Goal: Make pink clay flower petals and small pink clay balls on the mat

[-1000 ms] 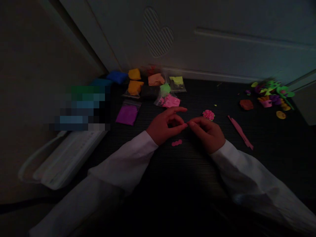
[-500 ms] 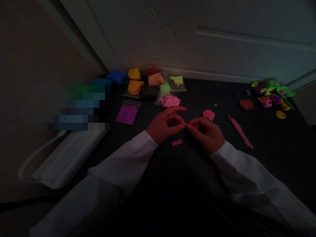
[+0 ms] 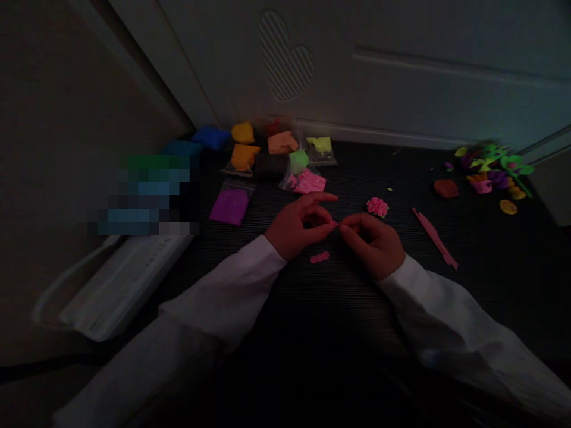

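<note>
The scene is dim. My left hand [image 3: 298,226] and my right hand [image 3: 375,242] meet fingertip to fingertip over a dark ribbed table [image 3: 339,309]. Between thumbs and forefingers they pinch a tiny pink clay bit [image 3: 336,224]. Just below the hands lie small flat pink clay discs [image 3: 320,257]. A pink clay flower [image 3: 377,206] rests on the table just beyond my right hand. Both arms wear white sleeves.
Bags of coloured clay sit at the back: purple [image 3: 229,205], pink [image 3: 307,181], orange [image 3: 243,156], green [image 3: 298,160], blue [image 3: 211,138]. A pink modelling stick [image 3: 434,238] lies right. Finished clay flowers [image 3: 491,169] stand far right. A white case [image 3: 116,285] lies left.
Almost nothing has moved. My fingertips have closed slightly more tightly on the pink bit; the hands stay in place.
</note>
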{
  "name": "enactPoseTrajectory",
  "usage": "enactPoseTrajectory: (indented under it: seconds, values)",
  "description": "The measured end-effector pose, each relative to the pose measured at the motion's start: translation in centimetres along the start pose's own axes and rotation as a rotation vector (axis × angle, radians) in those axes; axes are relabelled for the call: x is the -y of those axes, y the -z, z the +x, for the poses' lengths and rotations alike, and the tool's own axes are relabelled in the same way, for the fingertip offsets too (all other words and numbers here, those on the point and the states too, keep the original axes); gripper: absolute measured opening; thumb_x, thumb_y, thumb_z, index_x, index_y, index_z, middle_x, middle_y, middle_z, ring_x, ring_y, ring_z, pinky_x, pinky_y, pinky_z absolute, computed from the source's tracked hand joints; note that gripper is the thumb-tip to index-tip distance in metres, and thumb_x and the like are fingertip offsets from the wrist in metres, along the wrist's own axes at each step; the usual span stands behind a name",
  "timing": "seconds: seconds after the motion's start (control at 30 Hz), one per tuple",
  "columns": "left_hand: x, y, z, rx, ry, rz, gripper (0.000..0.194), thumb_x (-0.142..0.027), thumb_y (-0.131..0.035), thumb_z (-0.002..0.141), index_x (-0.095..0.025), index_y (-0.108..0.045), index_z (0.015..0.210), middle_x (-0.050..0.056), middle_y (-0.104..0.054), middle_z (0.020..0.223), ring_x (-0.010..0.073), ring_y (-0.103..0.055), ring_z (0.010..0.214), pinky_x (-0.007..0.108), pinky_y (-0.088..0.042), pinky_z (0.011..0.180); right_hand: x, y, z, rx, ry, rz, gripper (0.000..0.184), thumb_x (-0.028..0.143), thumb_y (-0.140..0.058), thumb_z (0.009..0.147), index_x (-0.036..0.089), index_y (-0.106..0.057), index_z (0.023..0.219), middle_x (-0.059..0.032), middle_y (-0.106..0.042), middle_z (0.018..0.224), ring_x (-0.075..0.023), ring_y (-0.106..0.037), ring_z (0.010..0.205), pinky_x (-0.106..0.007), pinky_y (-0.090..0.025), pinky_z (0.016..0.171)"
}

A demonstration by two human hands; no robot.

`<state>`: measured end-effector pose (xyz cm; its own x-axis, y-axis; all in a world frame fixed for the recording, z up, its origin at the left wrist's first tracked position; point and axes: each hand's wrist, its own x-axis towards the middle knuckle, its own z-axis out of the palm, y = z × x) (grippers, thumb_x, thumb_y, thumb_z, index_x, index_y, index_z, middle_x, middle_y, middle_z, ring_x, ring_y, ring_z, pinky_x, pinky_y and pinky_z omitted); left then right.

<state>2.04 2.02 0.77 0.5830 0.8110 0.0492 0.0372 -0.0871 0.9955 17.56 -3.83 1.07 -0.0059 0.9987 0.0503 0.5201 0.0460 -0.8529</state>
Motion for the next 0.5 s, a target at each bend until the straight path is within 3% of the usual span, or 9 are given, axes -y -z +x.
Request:
enactPoseTrajectory:
  seconds: [0.5]
  values:
    - [0.12, -0.02, 0.01, 0.009, -0.01, 0.043, 0.042, -0.018, -0.055, 0.066, -0.016, -0.044, 0.107, 0.0, -0.057, 0.073, 0.0091, -0.054, 0.065, 0.023, -0.044, 0.063, 0.29, -0.1, -0.05, -0.041, 0.043, -0.105, 0.019, 0.036, -0.051, 0.073, 0.019, -0.057, 0.081, 0.0032, -0.049, 0.055, -0.0074, -0.043, 0.047, -0.021, -0.033, 0.046]
